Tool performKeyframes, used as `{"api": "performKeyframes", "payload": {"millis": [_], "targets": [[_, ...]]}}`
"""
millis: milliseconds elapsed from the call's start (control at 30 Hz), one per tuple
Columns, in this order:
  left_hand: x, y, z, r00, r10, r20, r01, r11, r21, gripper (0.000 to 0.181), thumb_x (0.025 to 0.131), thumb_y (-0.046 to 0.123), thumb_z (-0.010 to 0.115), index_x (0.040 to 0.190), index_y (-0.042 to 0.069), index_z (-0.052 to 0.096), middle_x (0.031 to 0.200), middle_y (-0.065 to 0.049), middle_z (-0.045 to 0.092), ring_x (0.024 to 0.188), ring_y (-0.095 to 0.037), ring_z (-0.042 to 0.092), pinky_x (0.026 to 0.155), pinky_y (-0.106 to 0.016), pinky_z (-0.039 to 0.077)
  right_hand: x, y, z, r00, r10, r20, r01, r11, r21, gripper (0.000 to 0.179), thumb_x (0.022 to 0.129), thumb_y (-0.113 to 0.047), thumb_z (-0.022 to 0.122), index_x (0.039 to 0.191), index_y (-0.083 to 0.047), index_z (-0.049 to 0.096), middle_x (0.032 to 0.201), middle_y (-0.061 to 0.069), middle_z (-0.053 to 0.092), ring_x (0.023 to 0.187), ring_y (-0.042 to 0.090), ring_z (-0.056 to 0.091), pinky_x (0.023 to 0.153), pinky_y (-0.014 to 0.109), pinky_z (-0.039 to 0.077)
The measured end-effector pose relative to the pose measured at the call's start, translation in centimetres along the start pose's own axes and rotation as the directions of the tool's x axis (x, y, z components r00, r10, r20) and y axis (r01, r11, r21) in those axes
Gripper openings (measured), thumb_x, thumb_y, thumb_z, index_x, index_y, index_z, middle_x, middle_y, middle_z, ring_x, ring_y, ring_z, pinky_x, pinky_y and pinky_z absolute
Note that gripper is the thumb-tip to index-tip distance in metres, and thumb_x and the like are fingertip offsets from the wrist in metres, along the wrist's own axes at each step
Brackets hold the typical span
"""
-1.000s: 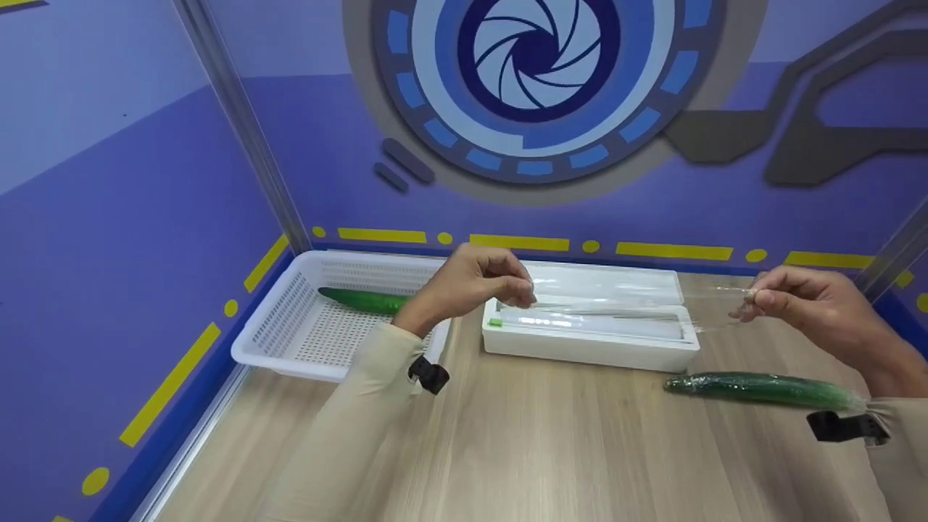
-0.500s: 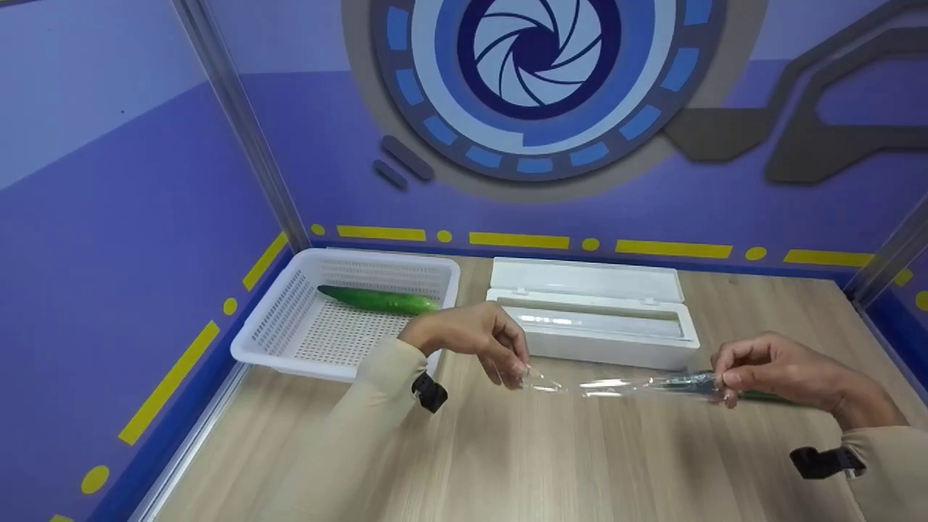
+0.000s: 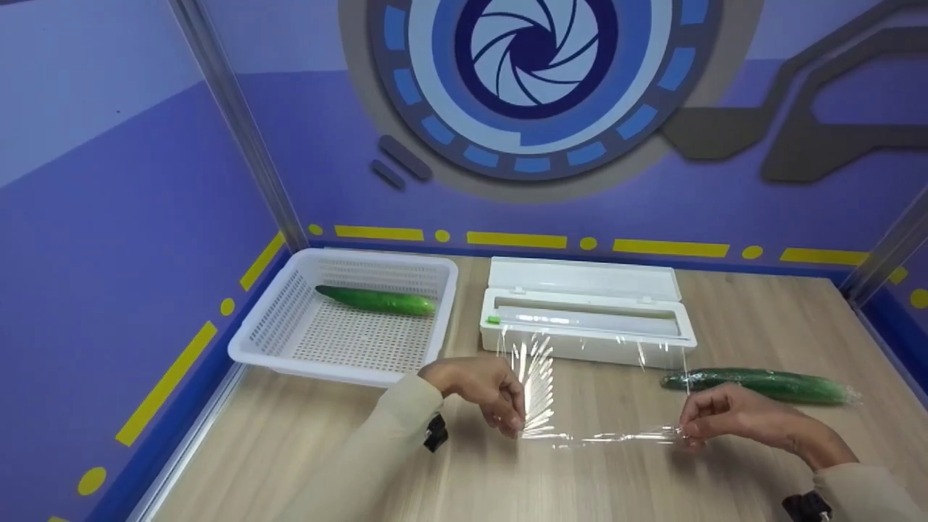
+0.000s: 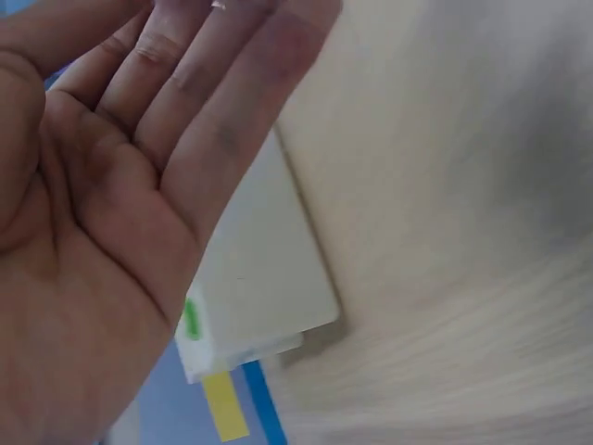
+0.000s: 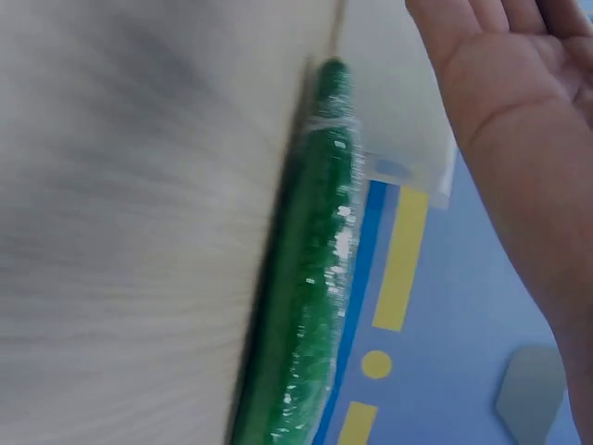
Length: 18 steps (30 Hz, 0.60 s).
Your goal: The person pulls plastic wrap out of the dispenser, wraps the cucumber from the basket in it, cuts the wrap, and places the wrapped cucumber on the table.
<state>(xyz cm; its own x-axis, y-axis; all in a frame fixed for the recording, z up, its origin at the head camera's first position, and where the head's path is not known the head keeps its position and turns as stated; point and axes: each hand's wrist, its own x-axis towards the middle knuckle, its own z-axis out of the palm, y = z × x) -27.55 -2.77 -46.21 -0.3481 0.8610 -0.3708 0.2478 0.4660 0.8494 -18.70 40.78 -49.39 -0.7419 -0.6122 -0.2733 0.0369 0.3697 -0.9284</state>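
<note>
A clear sheet of cling film stretches from a white dispenser box toward the person. My left hand pinches its near left corner, and my right hand pinches the near right corner. Inside the box with its lid raised lies the film roll, a green tab at its left end. Just beyond my right hand, a cucumber wrapped in shiny film lies on the table; the right wrist view shows this wrapped cucumber close up. In the left wrist view my left palm shows, fingertips cut off.
A white perforated basket stands at the left, with another cucumber lying in it. Blue-purple panels close off the back and sides of the wooden table.
Both hands have come down toward the person from over the box, drawing the film out into a wide sheet. The right hand has also moved left, uncovering the wrapped cucumber.
</note>
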Motion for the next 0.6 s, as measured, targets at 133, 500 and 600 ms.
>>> {"api": "performKeyframes", "payload": {"millis": [133, 500, 600], "targets": [[0.4, -1.2, 0.9, 0.999, -0.002, -0.048, 0.005, 0.998, 0.057, 0.006, 0.095, 0.005, 0.079, 0.097, -0.001, 0.080, 0.086, -0.006, 0.080, 0.075, -0.013, 0.075, 0.077, -0.036, 0.062, 0.6, 1.1, 1.0, 0.999, -0.008, -0.050, 0.003, 0.996, -0.090, 0.014, 0.103, -0.009, 0.063, 0.103, -0.001, 0.075, 0.097, 0.011, 0.074, 0.085, 0.016, 0.067, 0.074, 0.029, 0.051], [0.8, -3.8, 2.5, 0.983, -0.014, -0.185, 0.037, 0.992, 0.123, 0.023, 0.097, 0.025, 0.079, 0.084, 0.007, 0.085, 0.079, 0.003, 0.079, 0.066, 0.002, 0.059, 0.057, -0.019, 0.034, 1.1, 2.5, 2.6, 0.993, -0.028, -0.117, 0.011, 0.989, -0.144, 0.016, 0.098, -0.003, 0.062, 0.095, -0.004, 0.078, 0.088, 0.009, 0.074, 0.078, 0.017, 0.067, 0.068, 0.028, 0.050], [0.7, -4.1, 2.8, 0.977, -0.039, -0.210, 0.066, 0.990, 0.126, 0.025, 0.095, 0.029, 0.081, 0.081, 0.009, 0.086, 0.075, 0.002, 0.078, 0.061, 0.000, 0.048, 0.056, -0.020, 0.031, 1.2, 2.6, 2.9, 0.991, -0.050, -0.127, 0.029, 0.986, -0.164, 0.020, 0.102, -0.006, 0.062, 0.091, -0.005, 0.078, 0.084, 0.005, 0.073, 0.076, 0.014, 0.064, 0.067, 0.026, 0.048]]}}
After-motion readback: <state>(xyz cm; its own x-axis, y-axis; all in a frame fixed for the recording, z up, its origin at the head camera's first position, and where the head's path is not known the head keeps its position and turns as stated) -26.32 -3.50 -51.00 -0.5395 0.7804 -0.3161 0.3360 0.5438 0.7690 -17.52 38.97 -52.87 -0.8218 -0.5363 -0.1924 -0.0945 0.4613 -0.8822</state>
